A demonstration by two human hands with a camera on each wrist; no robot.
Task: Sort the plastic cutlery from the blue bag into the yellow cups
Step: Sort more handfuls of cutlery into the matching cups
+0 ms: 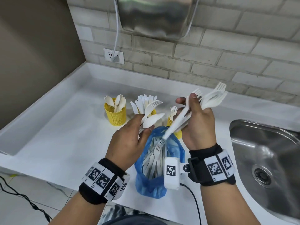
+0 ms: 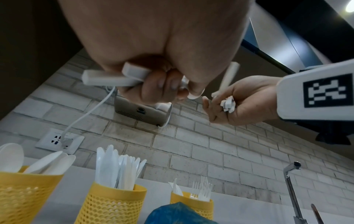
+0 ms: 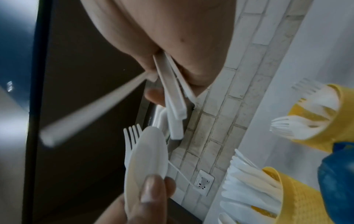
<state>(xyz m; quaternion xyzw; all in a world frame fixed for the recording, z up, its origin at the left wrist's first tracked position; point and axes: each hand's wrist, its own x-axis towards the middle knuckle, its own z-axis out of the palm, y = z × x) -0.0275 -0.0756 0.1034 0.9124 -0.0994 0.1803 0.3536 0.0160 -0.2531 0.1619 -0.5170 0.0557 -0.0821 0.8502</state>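
We see the blue bag (image 1: pixel 159 161) standing open on the white worktop (image 1: pixel 68 135), a thin crinkled plastic sack with white plastic forks (image 1: pixel 156 153) lying loose inside it. Just behind the bag stand three yellow mesh cups. The left cup (image 1: pixel 115 116) holds spoons, bowls up; the middle cup (image 2: pixel 113 203) holds serrated knives, blades up; the right cup (image 2: pixel 192 203), touching the bag's far edge, holds forks, tines up.

Above the bag's mouth our left hand (image 1: pixel 129 140) grips a spoon (image 1: pixel 151 121) and a fork (image 1: pixel 151 106) by their handles, fingers curled round them, heads pointing toward the middle cup. Our right hand (image 1: pixel 197 125) is closed round a bundle of forks (image 1: pixel 212 98), tines fanned up and away from the bag, handles sticking out below the palm toward the bag's opening. All the cutlery is plain matte white.

To the right of the bag a steel sink (image 1: pixel 267 158) is set into the worktop.
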